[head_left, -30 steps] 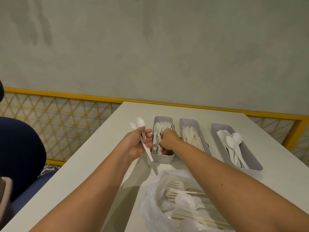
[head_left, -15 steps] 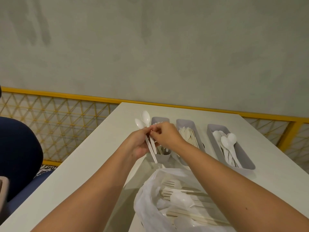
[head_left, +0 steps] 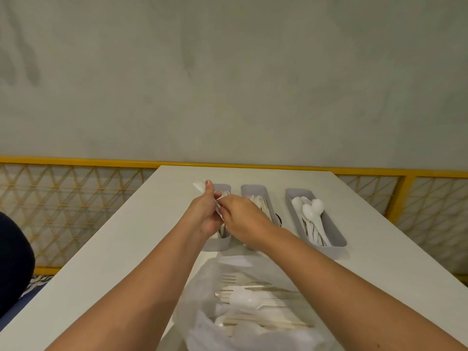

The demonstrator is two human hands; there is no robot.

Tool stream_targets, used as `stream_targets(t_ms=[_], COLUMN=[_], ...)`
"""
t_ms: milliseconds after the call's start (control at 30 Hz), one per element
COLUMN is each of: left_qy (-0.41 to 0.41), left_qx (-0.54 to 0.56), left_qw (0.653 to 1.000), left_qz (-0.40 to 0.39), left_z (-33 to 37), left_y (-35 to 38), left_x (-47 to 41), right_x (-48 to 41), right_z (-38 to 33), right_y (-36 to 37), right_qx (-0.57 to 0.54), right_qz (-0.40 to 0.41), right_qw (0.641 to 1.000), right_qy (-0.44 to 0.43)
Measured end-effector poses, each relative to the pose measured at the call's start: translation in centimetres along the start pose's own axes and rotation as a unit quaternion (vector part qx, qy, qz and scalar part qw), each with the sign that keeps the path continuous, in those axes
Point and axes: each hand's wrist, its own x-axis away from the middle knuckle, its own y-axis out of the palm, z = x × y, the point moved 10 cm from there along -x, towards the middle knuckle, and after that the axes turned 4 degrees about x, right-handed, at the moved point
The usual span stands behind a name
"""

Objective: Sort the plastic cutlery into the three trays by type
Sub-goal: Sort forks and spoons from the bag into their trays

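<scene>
Three grey trays stand side by side on the white table. The left tray [head_left: 222, 189] holds forks, the middle tray [head_left: 254, 190] flat knives, the right tray [head_left: 326, 224] white spoons [head_left: 310, 210]. Over the left tray my left hand [head_left: 205, 211] grips white spoons [head_left: 199, 186], whose bowls stick out past my thumb. My right hand [head_left: 243, 219] meets it and pinches the spoon handles between the two hands. A clear plastic bag [head_left: 243, 307] of mixed forks, spoons and knives lies near me under my forearms.
The table [head_left: 131, 236] ends at its left edge close to my left arm. A yellow lattice railing [head_left: 76, 198] runs behind and left. A dark blue seat [head_left: 12, 262] is at far left. Grey wall behind.
My right hand left the fork tray and joined my left hand at the spoon handles. Both hands have shifted slightly; the spoon bowls are now mostly hidden behind my left thumb.
</scene>
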Motion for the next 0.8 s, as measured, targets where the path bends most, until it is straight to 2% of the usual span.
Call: stream_targets(t_ms=[233, 367, 467, 567, 633, 733, 800], left_qy=[-0.014, -0.033, -0.046, -0.028, 0.016, 0.096, 0.143], left_qx=[-0.016, -0.023, -0.062, -0.153, -0.273, -0.434, -0.5], left_qw=[1.0, 0.999, 0.995, 0.983, 0.955, 0.885, 0.842], left_qz=[-0.012, -0.036, -0.057, -0.098, -0.114, -0.136, -0.143], left_z=[-2.4, -4.5, -6.2, -7.3, -7.8, -8.6, -9.0], left_y=[4.4, 6.9, 8.7, 10.9, 12.1, 13.2, 13.8], left_x=[0.9, 0.8, 0.3, 0.8, 1.0, 0.5, 0.4], right_x=[2.1, 3.1, 3.9, 5.0, 5.6, 6.4, 6.6], right_z=[3.7, 6.0, 8.5, 11.3, 14.5, 19.5, 21.6], right_y=[-1.5, -2.5, -3.2, -4.8, -6.0, -6.6, -6.3], right_qx=[-0.089, -0.065, -0.061, -0.095, -0.131, -0.196, -0.184], right_qz=[-0.018, -0.01, 0.018, 0.062, 0.097, 0.137, 0.133], right_qw=[0.995, 0.995, 0.991, 0.982, 0.965, 0.925, 0.919], right_qy=[0.035, 0.072, 0.116, 0.149, 0.203, 0.293, 0.321])
